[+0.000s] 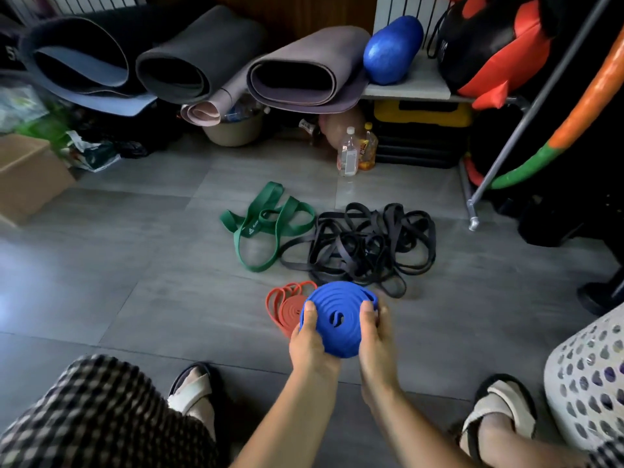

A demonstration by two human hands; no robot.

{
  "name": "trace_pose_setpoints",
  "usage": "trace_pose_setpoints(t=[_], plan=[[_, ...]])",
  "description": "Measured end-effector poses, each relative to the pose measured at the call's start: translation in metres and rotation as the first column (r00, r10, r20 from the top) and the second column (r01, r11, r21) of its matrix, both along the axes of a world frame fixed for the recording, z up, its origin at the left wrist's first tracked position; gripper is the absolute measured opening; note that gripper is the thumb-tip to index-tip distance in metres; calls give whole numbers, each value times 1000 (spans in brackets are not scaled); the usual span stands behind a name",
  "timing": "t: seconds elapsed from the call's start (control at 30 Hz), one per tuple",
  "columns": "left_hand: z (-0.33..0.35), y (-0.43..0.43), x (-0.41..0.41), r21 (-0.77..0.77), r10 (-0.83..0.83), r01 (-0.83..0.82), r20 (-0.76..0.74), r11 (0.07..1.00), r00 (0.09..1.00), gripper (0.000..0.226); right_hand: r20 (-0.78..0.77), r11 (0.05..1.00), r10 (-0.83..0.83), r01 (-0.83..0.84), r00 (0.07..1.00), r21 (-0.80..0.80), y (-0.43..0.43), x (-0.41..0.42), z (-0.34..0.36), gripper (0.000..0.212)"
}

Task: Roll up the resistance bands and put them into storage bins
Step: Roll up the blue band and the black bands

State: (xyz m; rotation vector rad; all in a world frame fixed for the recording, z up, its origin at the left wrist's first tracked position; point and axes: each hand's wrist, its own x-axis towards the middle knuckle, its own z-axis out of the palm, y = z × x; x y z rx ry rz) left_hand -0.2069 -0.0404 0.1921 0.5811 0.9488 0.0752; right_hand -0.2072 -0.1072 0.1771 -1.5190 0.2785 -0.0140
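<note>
The rolled blue band (337, 320), a tight spiral coil, is held above the floor (135, 265) between the left hand (309, 336) and right hand (373, 332). Each grip clasps its edge, thumbs on top and fingers seemingly curled behind. A red band (287, 310) lies just left; a green band (266, 224) and tangled black bands (364, 244) lie beyond. A white perforated basket (587, 383) stands right.

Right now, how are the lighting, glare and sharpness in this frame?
Head view: dim overall, with glare washing out the floor at far left; the rolled blue band is sharp; the cardboard box at the edge is soft.
</note>
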Motion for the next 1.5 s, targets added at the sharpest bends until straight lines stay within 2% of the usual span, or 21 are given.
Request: trace_pose_setpoints(t=[0.07, 0.1, 0.23, 0.3, 0.4, 0.47, 0.57, 0.63, 0.77, 0.87, 0.97, 1.13, 1.23, 1.33, 1.4, 1.5], plan=[[-22, 1, -3, -33, 15, -17, -57, 999, 998, 41, -52, 987, 83, -89, 995, -134, -1, -2, -26, 62], [-33, 2, -2, -35, 18, -20, -73, 999, 997, 37, -90, 973, 101, -117, 991, -201, -3, 1, -39, 65], [-76, 8, 8, 54, -72, 79, -122, 995, 990, 21, -253, 950, 118, -183, 960, -254, -11, 30, -95, 39], [-105, 22, 19, 180, -160, 198, -203, 964, 966, 21, -304, 951, 106, -186, 947, -245, -12, 52, -124, 41], [-161, 63, 36, 404, -184, 346, -388, 847, 903, 27, -335, 946, 105, -197, 937, -256, -17, 90, -164, 46], [-200, 96, 51, 522, -166, 454, -507, 722, 846, 36, -341, 925, 121, -230, 932, -301, -19, 116, -190, 44], [-248, 135, 80, 560, -173, 645, -671, 520, 721, 45, -321, 900, 172, -281, 931, -333, -18, 146, -224, 34], [-270, 148, 102, 554, -180, 678, -695, 483, 696, 52, -313, 902, 214, -310, 925, -301, -16, 160, -242, 26], [-287, 154, 144, 639, -268, 647, -594, 417, 759, 51, -331, 908, 294, -370, 897, -196, -12, 178, -268, 22], [-291, 151, 163, 638, -393, 704, -588, 310, 706, 48, -361, 889, 346, -425, 866, -169, -17, 179, -282, 27], [-295, 151, 169, 640, -446, 745, -619, 190, 646, 49, -382, 843, 423, -511, 822, -166, -24, 182, -287, 27], [-292, 151, 178, 644, -519, 760, -623, 84, 585, 65, -405, 771, 516, -615, 755, -164, -24, 186, -286, 30], [-285, 145, 189, 597, -551, 793, -706, -125, 445, 75, -402, 754, 528, -631, 749, -185, -23, 188, -287, 29], [-275, 138, 197, 487, -507, 806, -815, -336, 281, 89, -403, 748, 531, -636, 745, -191, -23, 188, -287, 30], [-270, 129, 200, 415, -470, 810, -860, -415, 200, 99, -403, 743, 538, -643, 740, -188, -23, 189, -288, 31], [-268, 113, 201, 357, -433, 797, -891, -487, 134, 107, -405, 750, 544, -642, 734, -156, -24, 188, -290, 31]])
